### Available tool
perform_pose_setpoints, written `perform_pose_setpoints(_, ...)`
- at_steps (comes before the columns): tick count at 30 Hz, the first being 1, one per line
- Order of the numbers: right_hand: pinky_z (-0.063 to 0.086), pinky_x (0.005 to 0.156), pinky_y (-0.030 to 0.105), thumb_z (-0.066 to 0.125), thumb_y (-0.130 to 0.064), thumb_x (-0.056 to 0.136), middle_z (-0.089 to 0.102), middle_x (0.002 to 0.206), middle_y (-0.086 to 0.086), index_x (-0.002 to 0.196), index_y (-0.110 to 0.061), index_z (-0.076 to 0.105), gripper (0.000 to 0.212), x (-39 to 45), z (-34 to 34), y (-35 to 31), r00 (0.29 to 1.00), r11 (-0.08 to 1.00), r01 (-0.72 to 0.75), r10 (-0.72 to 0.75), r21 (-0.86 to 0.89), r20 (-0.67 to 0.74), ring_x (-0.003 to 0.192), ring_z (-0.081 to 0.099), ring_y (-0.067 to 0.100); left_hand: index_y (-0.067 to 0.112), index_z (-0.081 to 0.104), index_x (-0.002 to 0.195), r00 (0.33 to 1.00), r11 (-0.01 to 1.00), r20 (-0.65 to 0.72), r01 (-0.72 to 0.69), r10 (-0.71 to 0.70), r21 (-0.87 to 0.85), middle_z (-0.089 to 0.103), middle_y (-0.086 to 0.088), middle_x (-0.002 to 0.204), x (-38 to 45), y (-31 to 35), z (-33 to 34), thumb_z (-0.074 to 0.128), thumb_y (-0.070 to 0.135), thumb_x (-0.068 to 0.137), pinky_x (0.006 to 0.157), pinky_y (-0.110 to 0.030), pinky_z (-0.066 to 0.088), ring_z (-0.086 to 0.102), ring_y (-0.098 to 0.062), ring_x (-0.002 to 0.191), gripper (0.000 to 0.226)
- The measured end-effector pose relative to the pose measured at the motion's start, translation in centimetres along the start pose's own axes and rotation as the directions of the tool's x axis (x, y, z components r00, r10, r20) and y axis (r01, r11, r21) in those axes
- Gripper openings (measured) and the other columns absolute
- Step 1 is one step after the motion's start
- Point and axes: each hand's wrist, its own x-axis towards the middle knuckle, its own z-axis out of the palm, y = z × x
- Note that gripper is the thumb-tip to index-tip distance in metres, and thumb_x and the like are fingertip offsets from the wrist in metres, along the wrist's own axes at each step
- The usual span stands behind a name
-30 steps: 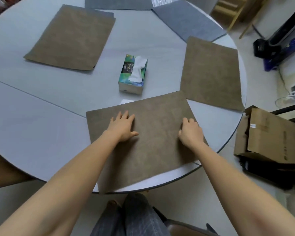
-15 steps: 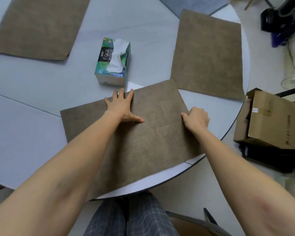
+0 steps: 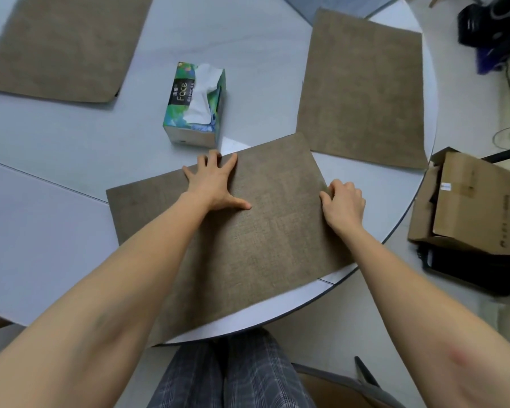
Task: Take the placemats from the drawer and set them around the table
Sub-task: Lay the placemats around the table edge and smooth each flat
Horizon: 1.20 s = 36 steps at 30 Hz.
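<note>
A brown woven placemat (image 3: 262,245) lies at the near edge of the round white table (image 3: 42,225), slightly askew, its far edge close to the tissue box. My left hand (image 3: 215,184) presses flat on its far edge with the fingers spread. My right hand (image 3: 343,201) has its fingers curled at the mat's right edge and grips it there. Another brown placemat (image 3: 362,89) lies to the right by the table rim, and a third (image 3: 62,45) at the far left. A grey placemat (image 3: 336,4) shows at the top edge.
A green tissue box (image 3: 195,104) stands mid-table, just beyond my left fingertips. To the right of the table an open cardboard box (image 3: 477,207) sits on the floor. Dark equipment (image 3: 489,25) stands at the far right. My legs are below the table rim.
Both hands have slid the near placemat away from me, toward the tissue box. My left hand moved up to the mat's far edge and my right hand to its right edge.
</note>
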Motion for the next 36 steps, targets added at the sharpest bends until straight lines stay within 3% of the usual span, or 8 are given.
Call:
perform_pose_setpoints(6, 0.038, 0.084, 0.035, 0.047, -0.021, 0.095, 0.054, 0.112, 0.015, 0.111, -0.006, 0.052, 0.023, -1.6, -1.6, 1.1, 0.999, 0.948, -0.018, 0.032, 0.318, -0.041, 0.106, 0.050, 0.031, 0.027, 0.003, 0.153, 1.000, 0.998, -0.028, 0.000, -0.001, -0.062, -0.004, -0.009, 0.160, -2.4, 1.0, 1.2, 0.065, 0.070, 0.068, 0.111, -0.069, 0.005, -0.007, -0.031, 0.147, 0.114)
perform_pose_setpoints(9, 0.037, 0.093, 0.039, 0.046, -0.021, 0.096, 0.051, 0.124, 0.015, 0.122, -0.005, 0.050, 0.030, -4.9, -2.0, 1.9, 0.995, 0.980, 0.060, -0.044, 0.188, -0.090, 0.116, 0.047, 0.031, 0.030, 0.000, 0.153, 0.995, 0.995, 0.017, -0.103, 0.103, -0.016, -0.015, -0.007, 0.160, -4.4, 2.2, 2.7, 0.064, 0.074, 0.065, 0.109, -0.071, 0.002, -0.018, -0.031, 0.146, 0.117)
perform_pose_setpoints(11, 0.032, 0.104, 0.040, 0.048, -0.026, 0.096, 0.044, 0.138, 0.016, 0.132, -0.007, 0.044, 0.041, -7.7, -1.0, 1.9, 0.987, 0.985, 0.158, -0.156, 0.066, -0.029, 0.128, 0.039, 0.033, 0.031, -0.004, 0.152, 0.989, 0.992, 0.068, -0.128, 0.128, -0.012, -0.021, -0.006, 0.159, -5.7, 3.1, 3.8, 0.063, 0.078, 0.062, 0.108, -0.072, -0.002, -0.022, -0.032, 0.145, 0.122)
perform_pose_setpoints(14, 0.006, 0.120, 0.043, 0.038, -0.045, 0.097, 0.005, 0.160, 0.011, 0.151, -0.019, 0.015, 0.064, -11.5, 1.9, 1.0, 0.965, 0.970, 0.219, -0.199, -0.107, 0.172, 0.147, 0.003, 0.028, 0.032, -0.009, 0.152, 0.989, 0.993, 0.088, -0.120, 0.119, 0.011, -0.024, -0.006, 0.158, -7.5, 3.5, 5.0, 0.058, 0.082, 0.062, 0.106, -0.073, -0.003, -0.023, -0.035, 0.144, 0.123)
perform_pose_setpoints(17, -0.007, 0.118, 0.045, 0.026, -0.055, 0.097, -0.018, 0.158, 0.005, 0.152, -0.030, -0.006, 0.068, -13.4, 4.1, 0.6, 0.971, 0.975, 0.151, -0.115, -0.163, 0.210, 0.146, -0.017, 0.023, 0.032, -0.011, 0.151, 0.991, 0.993, 0.076, -0.112, 0.109, 0.043, -0.025, -0.006, 0.158, -8.9, 2.9, 5.7, 0.055, 0.084, 0.062, 0.104, -0.073, -0.004, -0.023, -0.036, 0.144, 0.122)
perform_pose_setpoints(36, -0.013, 0.117, 0.045, 0.022, -0.056, 0.097, -0.022, 0.157, 0.002, 0.150, -0.032, -0.011, 0.067, -14.4, 5.1, 1.3, 0.976, 0.982, 0.116, -0.084, -0.150, 0.202, 0.144, -0.022, 0.020, 0.032, -0.013, 0.151, 0.981, 0.982, 0.074, -0.183, 0.179, 0.039, -0.026, -0.003, 0.157, -10.9, 1.2, 7.1, 0.050, 0.084, 0.067, 0.109, -0.070, -0.007, -0.023, -0.033, 0.144, 0.118)
